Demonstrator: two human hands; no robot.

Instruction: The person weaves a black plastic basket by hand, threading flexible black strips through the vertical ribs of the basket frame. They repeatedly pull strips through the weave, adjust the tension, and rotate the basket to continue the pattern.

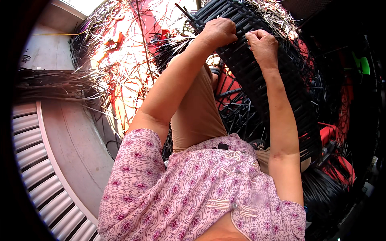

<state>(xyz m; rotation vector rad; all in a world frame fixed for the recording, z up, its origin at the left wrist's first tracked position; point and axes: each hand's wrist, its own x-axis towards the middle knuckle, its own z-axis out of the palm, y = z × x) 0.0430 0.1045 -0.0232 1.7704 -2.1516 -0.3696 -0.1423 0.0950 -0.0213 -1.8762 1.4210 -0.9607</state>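
a: status of the hands?

b: left hand [219,31] is clenched, knuckles up, pressed on the upper part of a black woven panel [277,92]. whether a strand is pinched inside the fist cannot be told. right hand [263,45] is also clenched, just beside the left, resting on the same woven face, and appears to grip a black strand at the fingertips; the strand itself is too thin to confirm.

a: location of the panel?

b: it runs slantwise from top centre down to the right, lying over the person's lap and right knee. the weave is tight, dark flat strips; loose strip ends [183,10] stick out at its top left corner.

a: surroundings?

b: floor ahead and to the left is littered with cut strips, pale and dark, over a red sheet [120,76] in strong sunlight. a bundle of long dark strips [52,82] lies at the left, on a grey concrete floor [76,140]. a ribbed metal shutter [40,180] curves along the lower left edge. more black strips [237,116] are heaped under the panel, between the knees.

a: the worker?

b: seated, pink patterned short-sleeved blouse [193,193], tan trousers [197,108]. both forearms bare, reaching forward to the panel.

a: right side?

b: dark and cluttered; a red object [333,132] and a green item [364,64] show, kinds not determinable.
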